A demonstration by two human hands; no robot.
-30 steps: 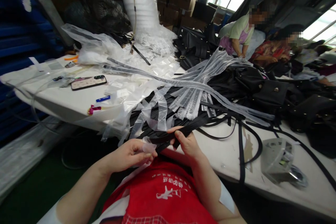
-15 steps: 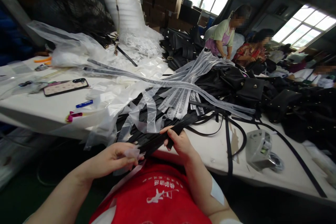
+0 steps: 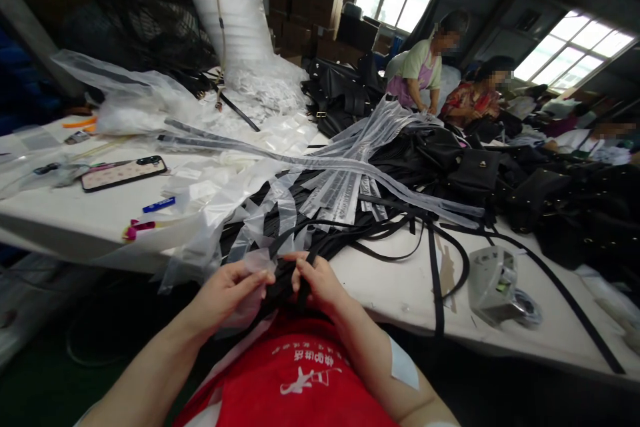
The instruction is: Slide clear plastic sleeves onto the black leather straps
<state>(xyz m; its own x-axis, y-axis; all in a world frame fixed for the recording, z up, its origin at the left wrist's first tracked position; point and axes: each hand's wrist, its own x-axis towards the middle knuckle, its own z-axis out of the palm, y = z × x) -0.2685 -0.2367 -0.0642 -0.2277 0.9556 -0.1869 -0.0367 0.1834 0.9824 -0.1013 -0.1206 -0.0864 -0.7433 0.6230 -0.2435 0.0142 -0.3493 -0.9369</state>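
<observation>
My left hand [image 3: 240, 290] pinches a piece of clear plastic film [image 3: 260, 260] at the table's front edge. Close beside it, my right hand [image 3: 314, 280] is closed around black straps [image 3: 320, 243] that run back onto the table. Both hands are just above the red apron [image 3: 305, 373]. Behind them lies a heap of black straps, with strips of clear plastic sleeve [image 3: 340, 197] across it. One long sleeved strap [image 3: 300, 161] stretches from left to right over the heap.
A phone [image 3: 124, 174], a blue marker [image 3: 159, 205] and orange-handled scissors [image 3: 80, 121] lie on the left. A tape dispenser [image 3: 493, 283] stands at the right. Black bags [image 3: 477, 170] fill the back right. Two people [image 3: 417, 70] [image 3: 473, 100] work beyond them.
My right hand has moved left and slightly down, closer to my left hand, with the straps in it. My left hand has shifted slightly up and right with the film.
</observation>
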